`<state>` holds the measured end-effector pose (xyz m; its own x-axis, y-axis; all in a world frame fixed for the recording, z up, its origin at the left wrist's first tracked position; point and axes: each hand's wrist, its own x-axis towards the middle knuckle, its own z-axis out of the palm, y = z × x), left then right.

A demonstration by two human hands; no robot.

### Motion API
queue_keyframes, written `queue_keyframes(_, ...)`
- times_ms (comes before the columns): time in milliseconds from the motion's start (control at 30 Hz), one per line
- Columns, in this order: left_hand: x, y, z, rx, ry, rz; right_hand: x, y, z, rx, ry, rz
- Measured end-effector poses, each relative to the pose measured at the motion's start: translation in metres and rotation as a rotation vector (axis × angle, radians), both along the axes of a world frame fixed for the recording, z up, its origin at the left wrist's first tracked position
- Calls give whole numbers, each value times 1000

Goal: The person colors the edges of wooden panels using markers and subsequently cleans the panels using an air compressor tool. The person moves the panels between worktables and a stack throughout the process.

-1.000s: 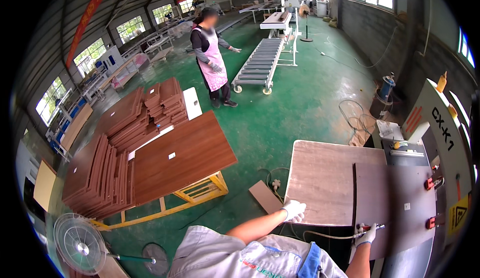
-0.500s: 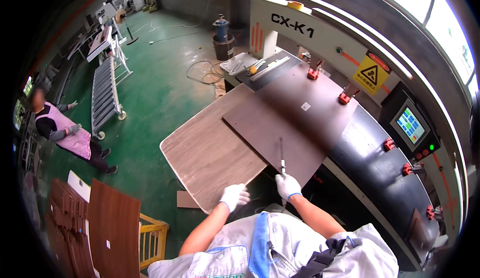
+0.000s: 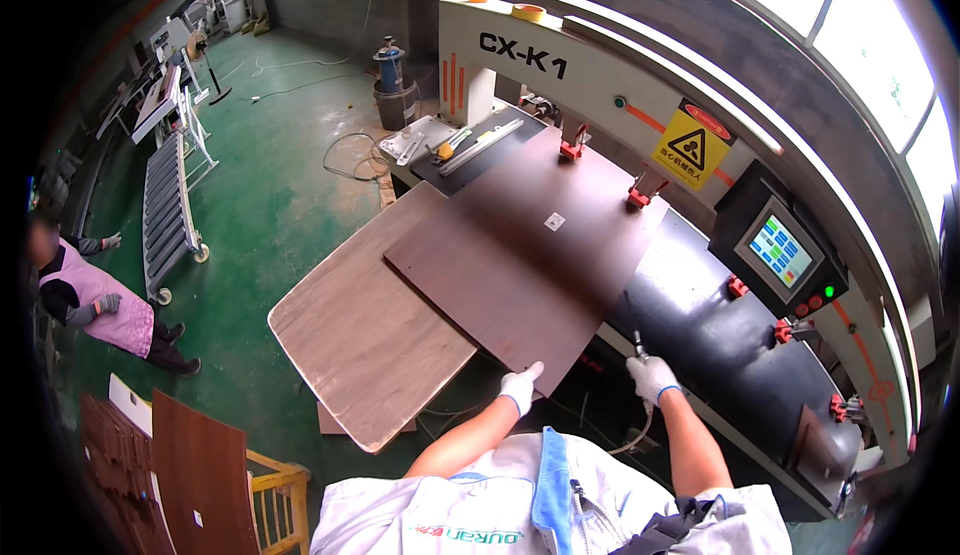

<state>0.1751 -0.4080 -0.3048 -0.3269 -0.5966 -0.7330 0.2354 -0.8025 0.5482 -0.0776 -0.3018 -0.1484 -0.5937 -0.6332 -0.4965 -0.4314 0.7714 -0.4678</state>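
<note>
A large dark brown panel (image 3: 520, 245) with a small white label lies across the machine's black bed (image 3: 690, 290) and a wood-grain side table (image 3: 370, 315). My left hand (image 3: 520, 388), in a white glove, grips the panel's near corner, its thumb on top and the other fingers mostly hidden. In my right hand (image 3: 653, 379), also gloved, is an air blow gun (image 3: 640, 343) with a thin nozzle pointing away over the bed's front edge. A pale hose (image 3: 634, 442) hangs below that hand.
Red clamps (image 3: 640, 195) line the machine's beam (image 3: 600, 95). A control screen (image 3: 780, 251) stands at the right. Metal strips (image 3: 480, 150) lie on the bed's far end. Brown boards (image 3: 200, 470) and a yellow rack (image 3: 275, 500) are at lower left. A person (image 3: 95, 295) stands at far left.
My left hand has moved right from beside the side table onto the panel's near corner. My right hand has carried the air blow gun rightward, off the panel. The view has shifted right.
</note>
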Motion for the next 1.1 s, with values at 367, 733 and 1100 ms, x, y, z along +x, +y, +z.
queue_keyframes(367, 198, 94, 26, -56, -170, 419, -268, -34, -50, 430, 776, 178)
queue_keyframes(733, 331, 252, 82, 210, -616, 893, -46, -149, -42, -184, 409, 460)
queue_keyframes(1100, 364, 220, 95, 119, -504, 911, -129, -144, -67, -104, -425, 327)
